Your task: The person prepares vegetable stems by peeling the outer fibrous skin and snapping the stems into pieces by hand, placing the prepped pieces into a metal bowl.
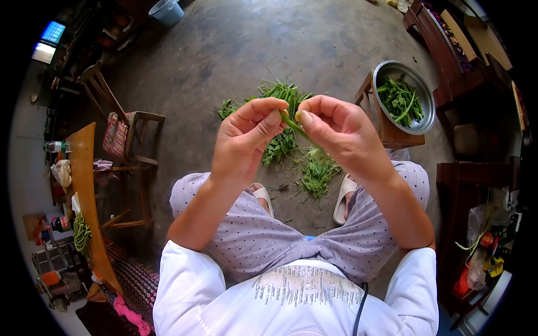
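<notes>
Between my two hands, above my knees, a green vegetable stem (293, 126) is pinched at the fingertips. My left hand (249, 131) grips its upper end with thumb and forefinger. Close beside it, my right hand (342, 131) pinches the same stem with thumb and forefinger. Below on the floor lies a pile of green stems and leaves (280, 147), partly hidden by my hands. Nearer my feet is a smaller heap of leafy scraps (318, 173). To the right, a metal basin (428, 115) holds picked green stems (402, 101).
The basin rests on a wooden stool (392, 134). At left stand a wooden chair (131, 126) and a wooden table (84, 168) with a bundle of long green beans (82, 232) at its edge. A blue bucket (166, 12) sits at the back. Dark furniture lines the right side.
</notes>
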{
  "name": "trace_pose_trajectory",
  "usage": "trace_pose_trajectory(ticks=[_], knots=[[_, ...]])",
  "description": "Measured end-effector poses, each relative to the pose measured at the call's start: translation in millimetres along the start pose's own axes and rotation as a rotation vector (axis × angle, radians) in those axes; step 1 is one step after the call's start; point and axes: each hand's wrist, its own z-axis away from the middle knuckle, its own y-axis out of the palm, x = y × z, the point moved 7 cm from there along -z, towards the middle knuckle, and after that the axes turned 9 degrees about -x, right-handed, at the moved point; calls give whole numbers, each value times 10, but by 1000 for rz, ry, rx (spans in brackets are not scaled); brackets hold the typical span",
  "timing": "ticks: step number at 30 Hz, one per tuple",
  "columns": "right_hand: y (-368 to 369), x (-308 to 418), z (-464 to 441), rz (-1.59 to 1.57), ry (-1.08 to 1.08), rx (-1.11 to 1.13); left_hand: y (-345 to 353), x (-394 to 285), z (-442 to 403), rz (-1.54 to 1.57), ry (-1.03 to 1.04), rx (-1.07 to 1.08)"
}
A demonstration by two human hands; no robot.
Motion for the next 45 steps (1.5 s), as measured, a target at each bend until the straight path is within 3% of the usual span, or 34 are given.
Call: trace_pose_trajectory(ticks=[9, 11, 13, 15, 16, 19, 20, 21, 23, 24, 26, 29, 45], knots=[[-149, 210, 20, -192, -132, 53, -99, -116, -39, 9, 26, -53], [-113, 285, 105, -381, -32, 339, -124, -135, -45, 5, 36, -51], [-167, 307, 119, -392, -99, 385, -137, -136, -37, 3, 45, -50], [-147, 501, 229, -777, -199, 719, -118, -133, -28, -2, 60, -35], [-166, 495, 214, -777, -198, 720, -116, -127, -26, -1, 60, -36], [-204, 485, 143, -585, -285, 605, -90, -112, -20, -4, 55, -37], [-215, 453, 88, -338, -286, 409, -68, -127, -13, -44, 82, -42], [-123, 430, 117, -337, -286, 407, -44, -140, -4, -84, 108, -47], [-162, 337, 82, 298, -412, -59, 18, -148, 18, -124, 140, -33], [-113, 309, 81, 297, -410, -63, 52, -156, 33, -165, 173, -21], [-44, 376, 127, 540, -601, -171, 93, -162, 53, -201, 197, -22], [-22, 383, 159, 578, -624, -266, 121, -177, 63, -252, 257, -30], [53, 387, 145, 701, -627, -246, 114, -210, 87, -342, 346, -50]])
